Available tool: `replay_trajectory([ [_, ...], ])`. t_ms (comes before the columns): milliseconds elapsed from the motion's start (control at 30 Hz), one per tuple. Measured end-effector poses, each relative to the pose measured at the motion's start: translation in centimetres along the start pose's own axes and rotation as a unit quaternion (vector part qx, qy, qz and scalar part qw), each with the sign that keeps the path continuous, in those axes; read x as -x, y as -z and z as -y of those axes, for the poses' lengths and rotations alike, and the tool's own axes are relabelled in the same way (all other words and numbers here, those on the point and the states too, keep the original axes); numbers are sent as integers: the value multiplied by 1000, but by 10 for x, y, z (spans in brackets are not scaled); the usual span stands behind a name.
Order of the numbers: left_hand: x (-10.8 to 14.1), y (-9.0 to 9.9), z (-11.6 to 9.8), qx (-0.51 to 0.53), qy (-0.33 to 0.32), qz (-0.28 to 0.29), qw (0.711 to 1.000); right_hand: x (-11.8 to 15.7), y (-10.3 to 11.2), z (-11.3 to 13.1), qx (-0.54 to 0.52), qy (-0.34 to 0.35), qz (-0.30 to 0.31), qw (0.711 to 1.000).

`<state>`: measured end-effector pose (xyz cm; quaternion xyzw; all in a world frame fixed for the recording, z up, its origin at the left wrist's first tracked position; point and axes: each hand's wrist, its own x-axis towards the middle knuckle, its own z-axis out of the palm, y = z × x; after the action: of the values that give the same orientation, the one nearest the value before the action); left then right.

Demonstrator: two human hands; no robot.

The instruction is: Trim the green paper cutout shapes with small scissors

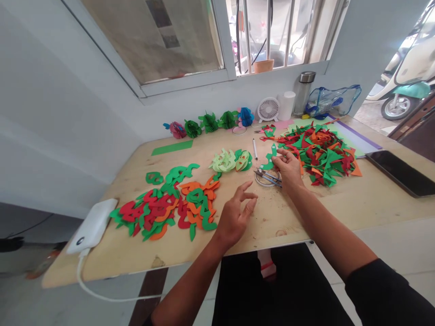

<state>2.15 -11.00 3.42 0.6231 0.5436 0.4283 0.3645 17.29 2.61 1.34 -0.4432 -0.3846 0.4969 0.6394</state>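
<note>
My right hand [288, 168] pinches a green paper cutout [270, 158] that has small white marks on it. Just below that hand, a slim metal tool with blue handles [270, 176] lies across a pale ring [261, 183]; its handle end runs beside the hand, and I cannot tell whether they touch. My left hand [237, 212] is over the table with its fingers apart and nothing in them. To its left are orange paper cutouts [207, 192] and a heap of red and green paper cutouts [152, 210]. Light green paper cutouts [224, 160] lie farther back.
Red, green and orange paper scraps [326, 154] are heaped at the right, near a black phone [403, 172]. A white pen [254, 149] lies mid-table. Folded paper ornaments [209, 122], a small fan [268, 109] and a glass bottle [303, 95] line the wall. A white power bank [93, 226] is at left.
</note>
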Motion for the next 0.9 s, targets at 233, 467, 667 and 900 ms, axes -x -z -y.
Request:
replay_trajectory([
  [233,80,-3,6,234,3,229,945,2,-2,1,-7,-3,8,1000],
  [467,66,-3,15,-31,19,44,998,2,-2,1,9,-5,8,1000],
  [667,87,-12,-11,93,-95,294,947,1,-1,0,16,7,5,1000],
  [900,59,-4,3,160,103,19,982,0,-1,-1,23,-2,13,1000],
])
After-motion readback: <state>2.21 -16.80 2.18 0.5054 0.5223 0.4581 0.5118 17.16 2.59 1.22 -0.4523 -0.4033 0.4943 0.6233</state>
